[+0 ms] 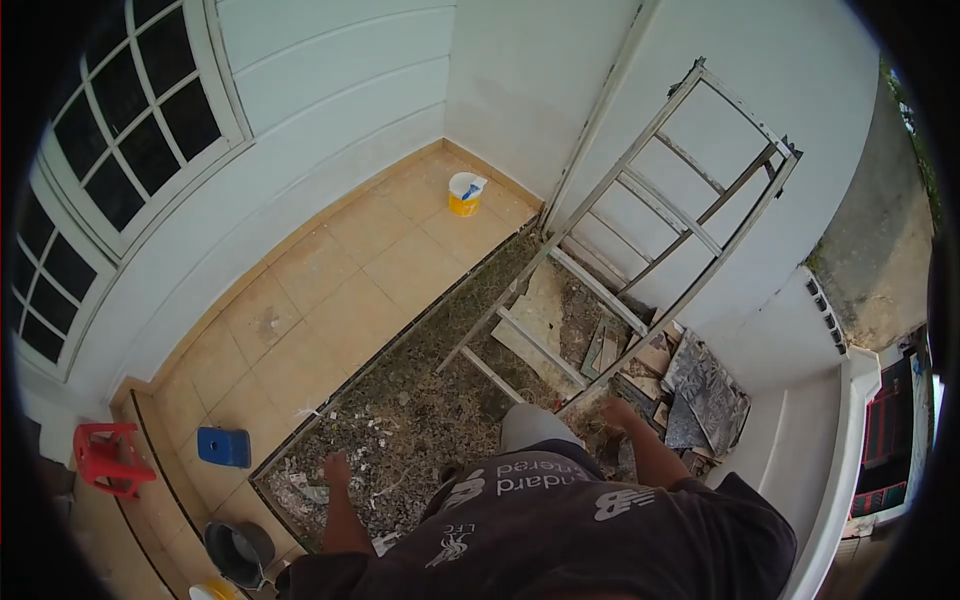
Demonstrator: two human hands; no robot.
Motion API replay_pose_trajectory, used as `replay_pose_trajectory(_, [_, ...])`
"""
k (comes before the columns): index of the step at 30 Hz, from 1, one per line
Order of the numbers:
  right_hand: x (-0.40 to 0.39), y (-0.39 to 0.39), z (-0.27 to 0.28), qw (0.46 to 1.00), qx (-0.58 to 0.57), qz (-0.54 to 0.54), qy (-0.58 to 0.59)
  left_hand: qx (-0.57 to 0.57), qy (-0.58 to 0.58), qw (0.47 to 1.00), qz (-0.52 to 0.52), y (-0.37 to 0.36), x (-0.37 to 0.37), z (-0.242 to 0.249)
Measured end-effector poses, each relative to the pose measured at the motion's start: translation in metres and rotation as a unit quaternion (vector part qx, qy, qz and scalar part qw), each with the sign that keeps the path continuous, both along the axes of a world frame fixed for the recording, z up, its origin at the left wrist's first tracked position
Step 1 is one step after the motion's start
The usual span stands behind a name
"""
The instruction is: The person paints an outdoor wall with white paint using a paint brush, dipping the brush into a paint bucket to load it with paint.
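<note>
An aluminium A-frame ladder [612,314] stands open in front of me, its lower rungs over the rough ground strip and its top near the white wall. My right hand [619,413] hangs just beside the ladder's near leg, overlapping broken boards; its fingers are too small to read. Over the gravelly ground at left, my left hand [337,468] hangs low with its fingers curled in and nothing showing in it. Beyond the ladder's foot, on the tiles, sits a white and yellow bucket [464,205] with a blue-handled tool [471,191] resting at its rim.
Broken boards [706,385] lie piled by the right wall. On the tiled floor [340,275] at left are a blue stool [223,447] and a dark bucket [240,553]. A red plastic stool [108,460] stands beyond the step edge. Windows [140,100] line the left wall.
</note>
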State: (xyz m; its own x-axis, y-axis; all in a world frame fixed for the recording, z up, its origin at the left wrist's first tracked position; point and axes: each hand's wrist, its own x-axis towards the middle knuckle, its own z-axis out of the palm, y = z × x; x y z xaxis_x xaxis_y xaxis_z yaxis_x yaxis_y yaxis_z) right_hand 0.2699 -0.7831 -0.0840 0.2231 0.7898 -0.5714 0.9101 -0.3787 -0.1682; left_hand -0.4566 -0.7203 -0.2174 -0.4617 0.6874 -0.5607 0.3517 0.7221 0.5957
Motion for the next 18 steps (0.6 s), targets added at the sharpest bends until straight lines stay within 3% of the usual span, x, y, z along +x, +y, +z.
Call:
replay_pose_trajectory(1, [-0.009, 0.022, 0.002, 0.989, 0.041, -0.137, 0.033, -0.085, -0.031, 0.995, 0.047, 0.002, 0.050, 0.051])
replay_pose_trajectory(2, [-0.010, 0.042, -0.005, 0.992, 0.060, -0.095, 0.049, -0.070, -0.068, 0.995, -0.011, -0.009, 0.056, 0.001])
replay_pose_trajectory(3, [-0.011, 0.063, -0.012, 0.993, 0.083, -0.054, 0.067, -0.171, -0.045, 0.977, -0.118, -0.007, 0.080, 0.016])
replay_pose_trajectory(4, [-0.022, 0.083, -0.011, 0.993, 0.057, -0.063, 0.086, -0.131, 0.042, 0.955, -0.263, -0.027, 0.087, -0.056])
replay_pose_trajectory(5, [-0.039, 0.102, -0.005, 0.991, 0.032, -0.073, 0.106, -0.024, 0.209, 0.804, -0.555, -0.042, 0.091, -0.079])
replay_pose_trajectory(6, [-0.050, 0.120, -0.007, 0.988, 0.010, -0.083, 0.127, -0.139, 0.133, 0.823, -0.534, -0.039, 0.106, -0.056])
replay_pose_trajectory(7, [-0.054, 0.138, -0.028, 0.995, -0.003, -0.012, 0.095, -0.249, 0.056, 0.828, -0.499, -0.028, 0.115, -0.033])
replay_pose_trajectory(10, [-0.077, 0.189, -0.065, 0.991, -0.061, 0.068, 0.102, -0.136, 0.094, 0.786, -0.595, -0.029, 0.072, -0.025])
replay_pose_trajectory(11, [-0.073, 0.206, -0.101, 0.975, -0.063, 0.204, 0.061, -0.134, 0.038, 0.906, -0.399, -0.016, 0.054, 0.005])
replay_pose_trajectory(12, [-0.075, 0.224, -0.102, 0.974, -0.132, 0.158, 0.096, -0.129, -0.021, 0.975, -0.180, -0.015, 0.033, 0.042])
replay_pose_trajectory(13, [-0.078, 0.244, -0.099, 0.963, -0.209, 0.112, 0.130, -0.154, 0.139, 0.926, -0.316, -0.005, 0.011, 0.057])
replay_pose_trajectory(14, [-0.087, 0.269, -0.086, 0.944, -0.279, 0.066, 0.161, -0.167, 0.290, 0.833, -0.441, 0.011, -0.009, 0.069])
replay_pose_trajectory(15, [-0.098, 0.301, -0.071, 0.952, -0.231, 0.128, 0.153, -0.143, 0.194, 0.948, -0.210, 0.028, -0.016, 0.081])
replay_pose_trajectory(16, [-0.107, 0.327, -0.061, 0.955, -0.180, 0.189, 0.143, -0.104, 0.083, 0.990, 0.036, 0.040, -0.023, 0.093])
replay_pose_trajectory(17, [-0.112, 0.350, -0.085, 0.965, -0.028, 0.190, 0.178, -0.057, -0.037, 0.958, 0.280, 0.053, -0.028, 0.102])
replay_pose_trajectory(18, [-0.115, 0.372, -0.117, 0.953, 0.123, 0.184, 0.208, -0.054, -0.043, 0.957, 0.280, 0.067, -0.027, 0.107])
